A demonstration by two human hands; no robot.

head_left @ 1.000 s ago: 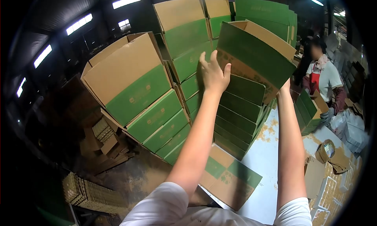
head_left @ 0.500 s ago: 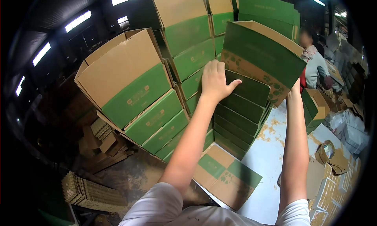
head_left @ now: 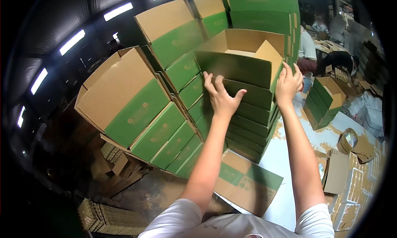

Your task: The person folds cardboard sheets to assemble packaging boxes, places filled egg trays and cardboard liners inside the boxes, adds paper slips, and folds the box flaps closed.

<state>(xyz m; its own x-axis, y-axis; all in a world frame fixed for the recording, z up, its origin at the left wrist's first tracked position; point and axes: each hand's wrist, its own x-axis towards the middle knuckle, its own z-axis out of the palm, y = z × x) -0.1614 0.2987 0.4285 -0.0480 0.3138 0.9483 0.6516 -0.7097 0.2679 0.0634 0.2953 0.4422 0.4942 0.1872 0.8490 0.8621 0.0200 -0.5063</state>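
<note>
A green and brown cardboard box [head_left: 237, 68], its top open, sits on a stack of similar green boxes [head_left: 248, 116] in front of me. My left hand [head_left: 223, 98] lies against the front of the stack near that box's lower left, fingers spread and thumb out. At the right side of the top box is my right hand [head_left: 288, 84], fingers raised and apart beside its edge; whether it touches the cardboard I cannot tell. A flat printed cardboard piece [head_left: 248, 184] lies at the foot of the stack.
More box stacks stand left [head_left: 136, 110] and behind [head_left: 258, 15]. On the white table [head_left: 281, 196] at right are a smaller green box stack [head_left: 324, 101], a tape roll [head_left: 347, 141] and a brown card [head_left: 337, 172]. A person [head_left: 307, 48] is beyond. Bundled cardboard strips [head_left: 107, 217] lie lower left.
The box that was tilted up at my right hand has come down level onto the stack. My right hand moved left to its side; my left hand's fingers have spread.
</note>
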